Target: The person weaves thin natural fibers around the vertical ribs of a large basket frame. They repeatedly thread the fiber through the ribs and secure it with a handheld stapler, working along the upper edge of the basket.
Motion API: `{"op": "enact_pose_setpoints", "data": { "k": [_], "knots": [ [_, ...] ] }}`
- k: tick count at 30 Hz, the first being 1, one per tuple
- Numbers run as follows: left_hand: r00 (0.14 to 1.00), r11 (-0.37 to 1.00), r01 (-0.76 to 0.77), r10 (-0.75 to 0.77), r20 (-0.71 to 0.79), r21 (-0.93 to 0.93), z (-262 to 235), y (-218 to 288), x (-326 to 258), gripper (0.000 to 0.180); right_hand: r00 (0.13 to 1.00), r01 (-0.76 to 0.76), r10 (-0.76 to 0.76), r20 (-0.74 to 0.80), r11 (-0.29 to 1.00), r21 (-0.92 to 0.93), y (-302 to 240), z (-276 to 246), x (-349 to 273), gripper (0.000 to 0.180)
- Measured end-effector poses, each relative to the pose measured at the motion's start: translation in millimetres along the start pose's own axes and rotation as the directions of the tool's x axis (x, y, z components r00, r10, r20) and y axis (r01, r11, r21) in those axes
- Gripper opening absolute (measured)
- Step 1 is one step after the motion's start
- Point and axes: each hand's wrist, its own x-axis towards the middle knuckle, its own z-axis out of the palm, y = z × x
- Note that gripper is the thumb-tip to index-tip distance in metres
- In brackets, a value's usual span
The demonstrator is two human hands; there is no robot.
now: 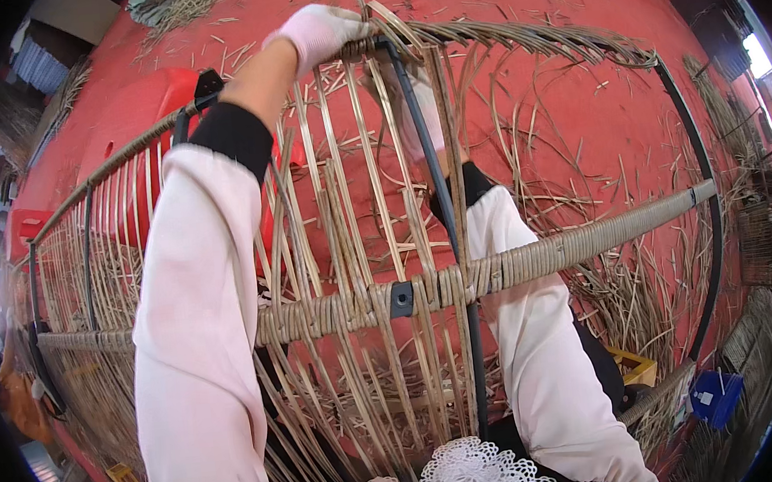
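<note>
A dark metal frame (pixel 426 134) wrapped and woven with tan cane strips (pixel 342 231) stands before me. At its top rail (pixel 528 32), my left hand (pixel 324 36), in a white glove, is closed on a cane strip beside the centre post. A loop of strip rises just above its fingers. My right hand (pixel 421 116), also gloved, reaches up behind the frame, below the rail. Strips and the post cover its fingers, so its grip is hidden. The wrapped middle bar (pixel 603 231) crosses in front of my right forearm.
Loose cane offcuts litter the red floor (pixel 576 126). Red plastic chairs (pixel 153 105) stand behind the frame at left. At lower right are a yellow crate (pixel 633 365) and a blue container (pixel 718 398). Long strips (pixel 505 141) dangle from the rail's right half.
</note>
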Motion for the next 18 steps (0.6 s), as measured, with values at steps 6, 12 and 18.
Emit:
{"op": "enact_pose_setpoints", "data": {
  "k": [6, 12, 18],
  "knots": [
    [0.989, 0.805, -0.107, 0.025, 0.146, 0.584, -2, 16, 18, 0.03, 0.997, -0.058, 0.054, 0.049, 0.996, 0.074, -11, -3, -16, 0.023],
    [0.841, 0.789, -0.472, 0.537, -0.069, 0.393, 10, 1, -34, 0.033, 0.988, -0.062, 0.043, 0.146, 0.99, 0.129, -34, 5, -36, 0.023],
    [0.825, 0.743, -0.213, 0.485, -0.291, 0.634, 33, 4, -39, 0.022, 0.984, -0.162, 0.15, 0.099, 0.978, 0.132, -38, 3, -42, 0.021]
  ]
}}
